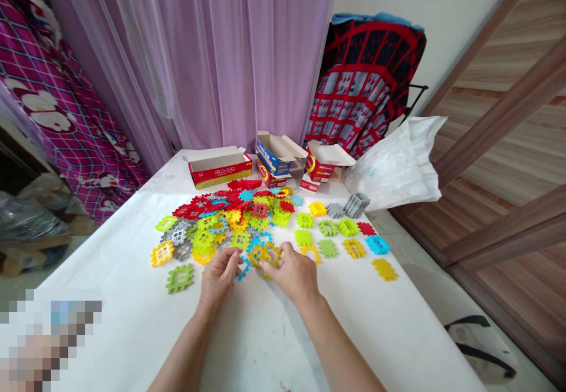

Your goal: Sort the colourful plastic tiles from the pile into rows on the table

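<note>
1. Left hand (pixel 217 278): fingers (pixel 230 255) curled and close together, tips at the near edge of the heap, just beside a blue tile (pixel 242 269). Grip cannot be told.
2. Right hand (pixel 293 275): fingers (pixel 283 257) slightly apart, reaching over a yellow tile (pixel 269 254). Contact seems likely; grip cannot be told.
3. Both tiles: ridged plastic, lying between the hands at the heap's near edge, so apparently within easy reach of both.
4. Heap (pixel 225 215): mixed tiles, mostly red at the far side, green and yellow nearer, loosely spilled on a white table (pixel 110 280).
5. Loose tiles (pixel 329 247): lying singly to the right, spaced apart, seemingly separated from the heap.
6. Gray stack (pixel 356 204): tiles apparently slotted together, past the loose tiles.
7. Boxes: red box (pixel 220 171) and blue box (pixel 270 155), open behind the heap, probably the tiles' packaging.
8. Plastic bag (pixel 393 162): white, at the far right corner.
</note>
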`<state>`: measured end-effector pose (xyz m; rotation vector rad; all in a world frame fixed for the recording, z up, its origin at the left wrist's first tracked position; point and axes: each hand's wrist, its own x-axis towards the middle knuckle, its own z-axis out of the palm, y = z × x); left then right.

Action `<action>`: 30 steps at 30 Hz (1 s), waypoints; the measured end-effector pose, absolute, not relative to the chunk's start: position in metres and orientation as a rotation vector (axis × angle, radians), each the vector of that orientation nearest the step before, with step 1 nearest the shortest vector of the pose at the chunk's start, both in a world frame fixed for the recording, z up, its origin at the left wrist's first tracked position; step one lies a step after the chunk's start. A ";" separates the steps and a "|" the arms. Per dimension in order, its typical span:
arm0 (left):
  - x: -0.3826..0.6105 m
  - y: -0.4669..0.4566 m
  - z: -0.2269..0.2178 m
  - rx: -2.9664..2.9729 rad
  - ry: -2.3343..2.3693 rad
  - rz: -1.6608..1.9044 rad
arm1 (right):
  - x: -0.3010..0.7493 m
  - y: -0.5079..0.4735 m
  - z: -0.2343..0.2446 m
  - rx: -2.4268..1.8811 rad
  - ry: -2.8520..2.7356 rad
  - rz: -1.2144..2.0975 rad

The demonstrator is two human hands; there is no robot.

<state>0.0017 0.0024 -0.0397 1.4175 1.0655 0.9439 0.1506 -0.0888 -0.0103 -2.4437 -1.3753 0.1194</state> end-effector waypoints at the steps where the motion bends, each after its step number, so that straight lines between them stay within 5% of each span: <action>1: 0.002 0.002 -0.040 1.417 1.067 0.946 | 0.152 -0.085 -0.011 -2.483 -1.353 0.114; 30: -0.001 0.002 -0.029 1.366 1.169 0.962 | 0.179 -0.114 -0.042 -2.231 -1.279 -0.175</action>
